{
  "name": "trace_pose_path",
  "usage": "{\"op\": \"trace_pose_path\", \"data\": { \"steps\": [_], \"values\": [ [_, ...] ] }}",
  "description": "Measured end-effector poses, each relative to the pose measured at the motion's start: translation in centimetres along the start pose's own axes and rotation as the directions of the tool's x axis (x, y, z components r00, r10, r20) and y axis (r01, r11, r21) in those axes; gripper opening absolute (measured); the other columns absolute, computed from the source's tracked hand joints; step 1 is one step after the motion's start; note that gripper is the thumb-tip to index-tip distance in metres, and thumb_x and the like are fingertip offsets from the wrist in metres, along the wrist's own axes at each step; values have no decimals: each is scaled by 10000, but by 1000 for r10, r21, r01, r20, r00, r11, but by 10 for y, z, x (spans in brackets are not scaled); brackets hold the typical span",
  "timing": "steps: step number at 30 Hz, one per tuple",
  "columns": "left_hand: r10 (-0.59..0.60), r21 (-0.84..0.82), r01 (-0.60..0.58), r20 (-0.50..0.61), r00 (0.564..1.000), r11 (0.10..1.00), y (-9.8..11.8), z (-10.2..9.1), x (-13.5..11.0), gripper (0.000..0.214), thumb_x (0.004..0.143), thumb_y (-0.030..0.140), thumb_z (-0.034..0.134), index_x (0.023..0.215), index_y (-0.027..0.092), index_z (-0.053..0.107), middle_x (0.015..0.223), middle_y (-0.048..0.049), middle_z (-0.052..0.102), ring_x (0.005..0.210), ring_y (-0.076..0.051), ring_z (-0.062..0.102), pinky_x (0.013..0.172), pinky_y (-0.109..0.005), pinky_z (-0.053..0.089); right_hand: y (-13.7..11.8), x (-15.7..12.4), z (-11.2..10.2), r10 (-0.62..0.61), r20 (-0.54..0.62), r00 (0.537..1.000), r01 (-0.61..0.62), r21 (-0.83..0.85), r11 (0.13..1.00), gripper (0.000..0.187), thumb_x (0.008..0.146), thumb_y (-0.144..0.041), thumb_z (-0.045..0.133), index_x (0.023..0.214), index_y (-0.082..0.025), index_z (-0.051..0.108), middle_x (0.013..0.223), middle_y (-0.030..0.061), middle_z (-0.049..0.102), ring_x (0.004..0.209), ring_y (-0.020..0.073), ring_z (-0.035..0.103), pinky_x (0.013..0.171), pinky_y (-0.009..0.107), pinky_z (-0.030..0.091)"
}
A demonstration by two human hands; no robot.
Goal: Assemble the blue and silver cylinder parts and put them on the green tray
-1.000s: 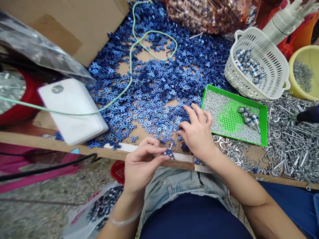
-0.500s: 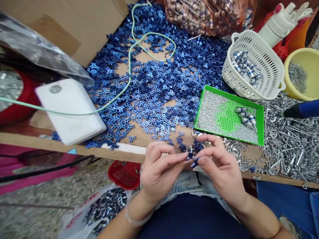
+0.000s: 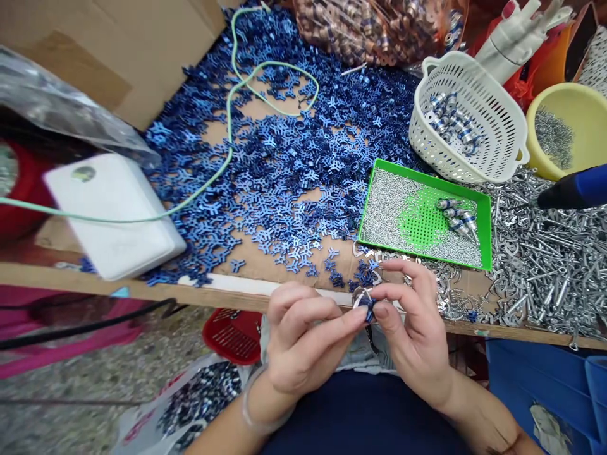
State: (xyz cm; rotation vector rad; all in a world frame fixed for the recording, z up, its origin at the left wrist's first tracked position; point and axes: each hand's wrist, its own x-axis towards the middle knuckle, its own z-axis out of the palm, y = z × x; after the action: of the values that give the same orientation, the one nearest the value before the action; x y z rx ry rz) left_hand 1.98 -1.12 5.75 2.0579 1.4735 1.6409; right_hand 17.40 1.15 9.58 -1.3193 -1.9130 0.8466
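Observation:
Both hands meet just over the front edge of the bench. My left hand [image 3: 308, 335] pinches a small blue and silver metal assembly [image 3: 366, 302] between thumb and forefinger. From the other side, my right hand [image 3: 415, 335] closes thumb and forefinger on the same piece, its other fingers raised. The fingertips partly hide the assembly. Loose dark-blue pieces [image 3: 336, 278] lie just beyond the hands. A wide spread of blue three-armed metal pieces [image 3: 284, 170] covers the bench behind. The green tray [image 3: 485, 234] beyond my right hand holds tiny silver pins and several finished-looking cylinders.
A white basket [image 3: 512, 120] with blue-banded cylinders stands beside a yellow bowl [image 3: 588, 126]. Silver bolts [image 3: 550, 265] heap at the right, below a blue-black tool [image 3: 573, 189]. At left are a white box [image 3: 114, 215], a green cord [image 3: 229, 120] and a cardboard box [image 3: 118, 50].
My hands have come closer together, and the blue part in my right fingers now meets the piece in my left. The view has shifted slightly to the right.

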Motion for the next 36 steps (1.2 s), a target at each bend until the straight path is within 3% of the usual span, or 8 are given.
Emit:
{"op": "trace_pose_path", "data": {
  "steps": [3, 6, 8, 11, 14, 26, 32, 36],
  "values": [
    [-8, -88, 10, 20, 1000, 996, -1, 1, 2, 284, 691, 37, 726, 899, 228, 693, 711, 11, 545, 731, -138, 457, 679, -286, 424, 9, 4, -9, -11, 193, 981, -29, 202, 979, 104, 849, -311, 575, 941, -261, 577, 1108, 35, 507, 1069, 205, 475, 907, 401, 396],
    [-220, -362, 268, 169, 961, 893, -1, 3, 6, 252, 706, 111, 736, 911, 243, 670, 769, 6, 576, 755, -135, 511, 702, -273, 447, 18, 5, -15, -56, 80, 995, 36, 236, 971, 102, 811, -328, 627, 896, -274, 611, 1036, 26, 511, 1015, 206, 488, 894, 412, 409],
    [-399, -561, 573, 412, 819, 597, 0, 5, 10, 279, 679, 249, 774, 924, 230, 642, 794, -3, 594, 743, -133, 550, 659, -248, 468, 22, 6, -17, -161, -34, 986, 165, 196, 967, 87, 808, -332, 629, 885, -291, 636, 996, 20, 509, 1015, 211, 469, 906, 423, 398],
    [-371, -545, 836, 765, 526, 60, 2, 8, 14, 337, 627, 403, 787, 845, 197, 633, 743, -6, 618, 655, -117, 576, 578, -210, 477, 27, 6, -19, -323, -74, 943, 331, 130, 935, 85, 811, -352, 619, 864, -302, 662, 958, 22, 510, 1049, 224, 432, 911, 426, 394],
    [-324, -449, 886, 860, 394, -115, 2, 9, 20, 267, 628, 335, 799, 789, 187, 646, 697, 3, 635, 586, -93, 564, 544, -187, 470, 30, 7, -23, -396, -39, 917, 398, 83, 914, 77, 795, -337, 642, 853, -307, 682, 947, 24, 534, 1074, 228, 424, 905, 423, 400],
    [-38, -456, 674, 812, 582, 581, -4, 8, 48, 204, 679, 92, 714, 832, 227, 720, 684, -50, 703, 628, -182, 642, 583, -281, 539, 22, 14, -43, -447, 130, 885, 455, -38, 889, 26, 739, -346, 705, 758, -361, 697, 1007, -38, 631, 1092, 177, 473, 915, 376, 427],
    [-253, -443, 800, 787, 563, 404, -4, 20, 37, 98, 688, 216, 719, 784, 200, 716, 603, -41, 632, 484, -125, 527, 398, -217, 424, 58, 15, -66, -189, -119, 975, 187, -32, 982, 262, 709, -459, 695, 884, -278, 623, 1038, 13, 579, 989, 198, 563, 845, 390, 485],
    [-372, -499, 855, 773, 514, 144, -10, 26, 27, 192, 649, 334, 774, 779, 201, 727, 613, -52, 623, 483, -121, 521, 387, -215, 396, 112, 23, -99, 24, -428, 904, -192, -355, 915, 207, 823, -356, 562, 830, -195, 692, 844, 38, 560, 942, 214, 529, 853, 392, 396]
  ]
}}
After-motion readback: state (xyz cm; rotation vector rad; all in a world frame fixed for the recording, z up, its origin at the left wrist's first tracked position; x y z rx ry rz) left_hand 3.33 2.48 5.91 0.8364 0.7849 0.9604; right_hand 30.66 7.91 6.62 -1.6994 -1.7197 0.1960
